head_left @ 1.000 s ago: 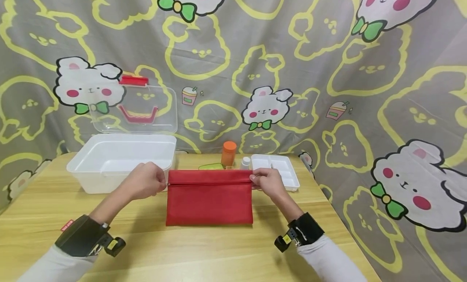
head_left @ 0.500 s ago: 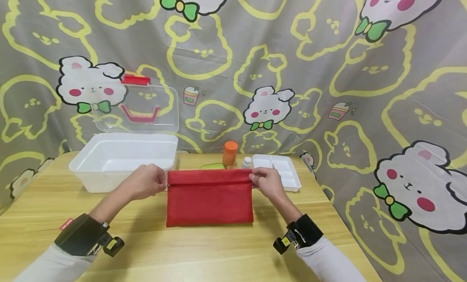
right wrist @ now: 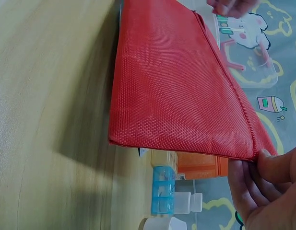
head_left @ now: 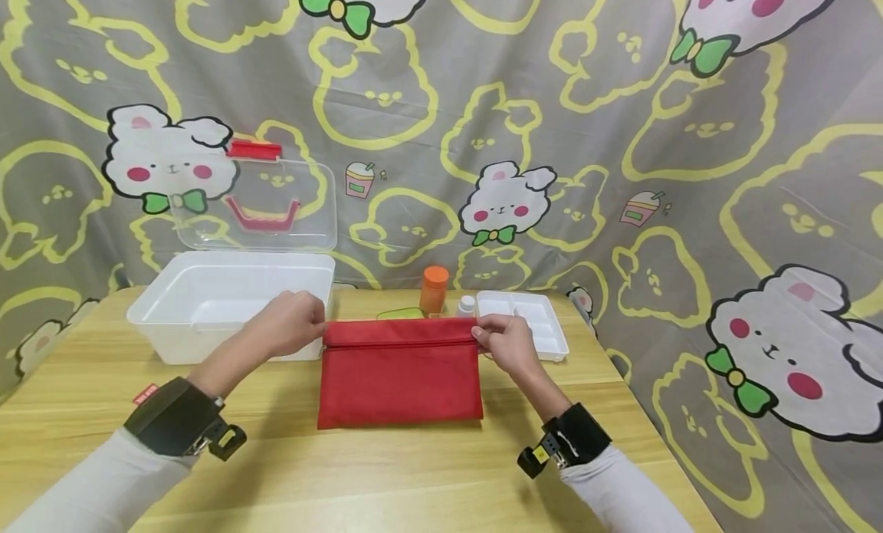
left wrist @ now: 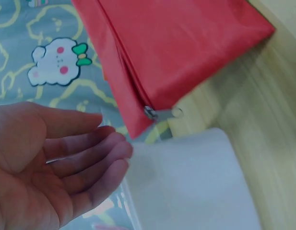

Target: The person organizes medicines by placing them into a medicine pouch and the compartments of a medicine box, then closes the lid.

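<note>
A flat red zipper pouch [head_left: 400,383] hangs upright over the table in the head view. My right hand [head_left: 509,343] pinches its top right corner; in the right wrist view the thumb [right wrist: 275,165] lies on the front, fingers behind. By the other top corner is my left hand [head_left: 293,324]. The left wrist view shows that hand [left wrist: 66,167] with loosely bent fingers and the thumb apart from them, holding nothing, fingertips right at the pouch's corner. A metal zipper pull [left wrist: 162,114] hangs at that end, and the zipper looks closed along its length.
Behind the left hand stands a white box [head_left: 172,341] with its clear lid [head_left: 317,203] raised. Beyond the pouch are an orange bottle [head_left: 433,291], a small white-capped bottle [head_left: 467,304], a white divided tray [head_left: 545,318] and a blue see-through organizer [right wrist: 163,191].
My left hand has moved slightly up and to the right, toward the pouch's corner. The pouch has shifted a little to the right, while my right hand keeps its pinch.
</note>
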Action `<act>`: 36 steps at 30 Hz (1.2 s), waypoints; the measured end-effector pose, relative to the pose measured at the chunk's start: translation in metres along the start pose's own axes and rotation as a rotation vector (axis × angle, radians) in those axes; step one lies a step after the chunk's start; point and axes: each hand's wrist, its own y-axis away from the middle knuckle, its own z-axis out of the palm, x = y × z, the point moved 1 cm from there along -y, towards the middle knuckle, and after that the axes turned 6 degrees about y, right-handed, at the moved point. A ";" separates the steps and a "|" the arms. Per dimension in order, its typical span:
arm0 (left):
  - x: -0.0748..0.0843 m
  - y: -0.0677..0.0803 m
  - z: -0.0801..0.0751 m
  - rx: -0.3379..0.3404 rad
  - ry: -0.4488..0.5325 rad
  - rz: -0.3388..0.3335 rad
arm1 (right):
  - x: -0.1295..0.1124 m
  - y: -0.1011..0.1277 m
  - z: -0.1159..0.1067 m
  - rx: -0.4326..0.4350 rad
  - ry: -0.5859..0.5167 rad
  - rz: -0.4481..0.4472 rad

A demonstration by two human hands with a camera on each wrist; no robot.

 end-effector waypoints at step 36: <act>0.067 -0.091 0.049 -0.228 0.071 -0.074 | 0.001 -0.004 0.003 0.007 0.019 0.011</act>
